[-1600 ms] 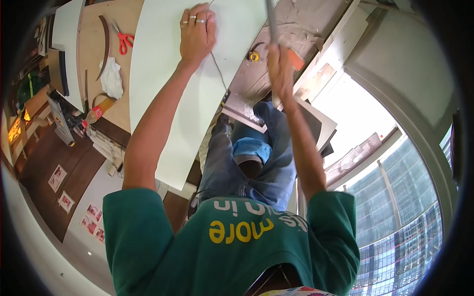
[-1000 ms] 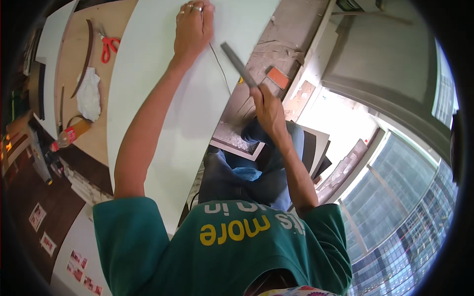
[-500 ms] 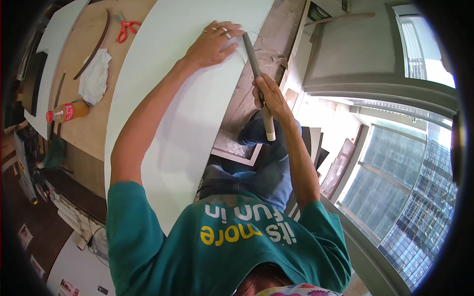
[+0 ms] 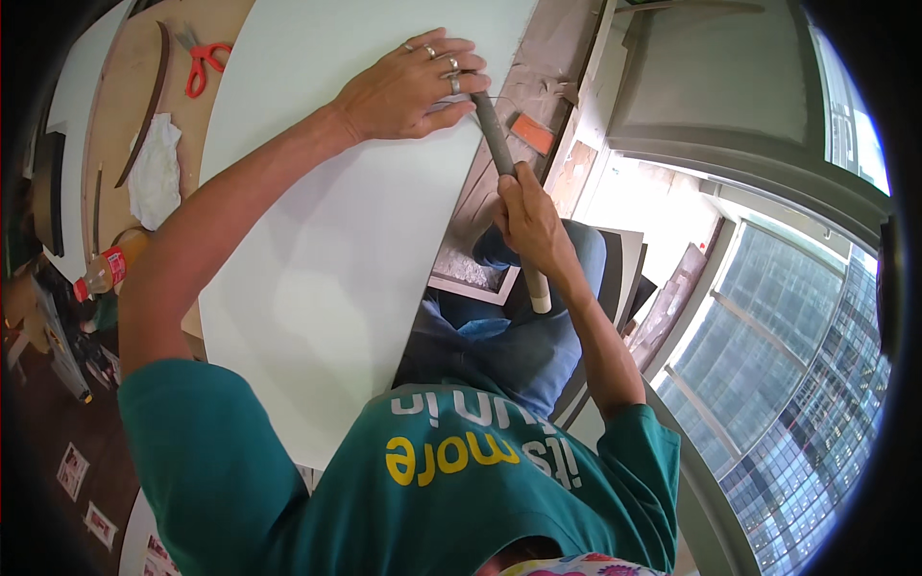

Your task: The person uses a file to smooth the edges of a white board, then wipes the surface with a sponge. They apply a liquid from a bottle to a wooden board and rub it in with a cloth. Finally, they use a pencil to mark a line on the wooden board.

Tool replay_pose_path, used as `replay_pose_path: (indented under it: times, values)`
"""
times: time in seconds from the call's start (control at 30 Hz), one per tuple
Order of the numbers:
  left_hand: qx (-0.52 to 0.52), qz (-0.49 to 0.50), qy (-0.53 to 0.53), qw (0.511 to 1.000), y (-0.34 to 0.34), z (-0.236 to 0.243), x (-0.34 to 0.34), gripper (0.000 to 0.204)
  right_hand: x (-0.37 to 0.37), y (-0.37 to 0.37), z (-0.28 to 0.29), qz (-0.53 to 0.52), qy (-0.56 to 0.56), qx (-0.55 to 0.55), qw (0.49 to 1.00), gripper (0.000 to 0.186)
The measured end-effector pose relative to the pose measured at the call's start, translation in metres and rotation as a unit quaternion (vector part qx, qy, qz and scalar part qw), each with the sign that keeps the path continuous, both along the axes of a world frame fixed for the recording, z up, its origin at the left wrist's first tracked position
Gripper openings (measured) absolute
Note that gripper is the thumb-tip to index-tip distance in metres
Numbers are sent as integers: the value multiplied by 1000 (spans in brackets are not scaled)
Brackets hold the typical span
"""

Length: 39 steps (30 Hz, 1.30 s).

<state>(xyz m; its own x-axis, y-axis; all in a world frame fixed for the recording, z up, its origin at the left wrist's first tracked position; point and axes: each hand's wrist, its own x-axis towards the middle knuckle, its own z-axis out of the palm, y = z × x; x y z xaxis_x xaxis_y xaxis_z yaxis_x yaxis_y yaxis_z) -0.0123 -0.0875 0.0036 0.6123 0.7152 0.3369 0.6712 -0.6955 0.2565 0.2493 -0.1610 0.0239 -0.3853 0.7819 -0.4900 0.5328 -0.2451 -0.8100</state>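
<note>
A long grey-brown file (image 4: pixel 495 134) with a pale butt end slants across the right edge of a large white panel (image 4: pixel 317 250). Its middle is wrapped by the fingers of my right hand (image 4: pixel 530 219), and the pale end sticks out behind the fist, above my thigh. My left hand (image 4: pixel 413 88), with rings on several fingers, lies on the panel near that edge. Its fingers are stretched out, and the fingertips reach the file's far end, partly covering the tip. A thin curved strand shows beside the tip; what it is I cannot make out.
On a brown board at left lie red-handled scissors (image 4: pixel 200 65), a dark curved strip (image 4: pixel 149 106) and a crumpled white cloth (image 4: pixel 154 173). A drink bottle (image 4: pixel 110 269) is partly behind my left arm. An orange block (image 4: pixel 531 132) lies beyond the panel edge. Windows (image 4: pixel 768 336) stand at right.
The file and my right hand have come back toward my body. My left fingers now overlap the file's tip. The view has shifted, and the orange block has come into sight.
</note>
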Motion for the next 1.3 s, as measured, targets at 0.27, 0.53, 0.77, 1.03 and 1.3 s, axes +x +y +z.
replay_pose_path:
  times: [0.27, 0.53, 0.77, 1.03, 1.3]
  values:
    - [22, 63, -9, 998, -6, 4, 1, 19, -16, 2, -18, 170, -24, 260, 950, 15]
    - [5, 85, -12, 996, -7, 6, -11, 20, -25, 10, 11, 2, 112, -52, 992, 21]
    - [-2, -72, 72, 995, -29, 18, -7, 47, 18, -30, 8, -2, 57, -34, 998, 28]
    - [5, -44, -20, 999, -40, 1, -7, 39, 4, -49, -11, 143, -10, 179, 973, 9]
    - [7, 74, 58, 996, -47, 9, -10, 34, -30, -38, -10, 68, 23, 80, 994, 19]
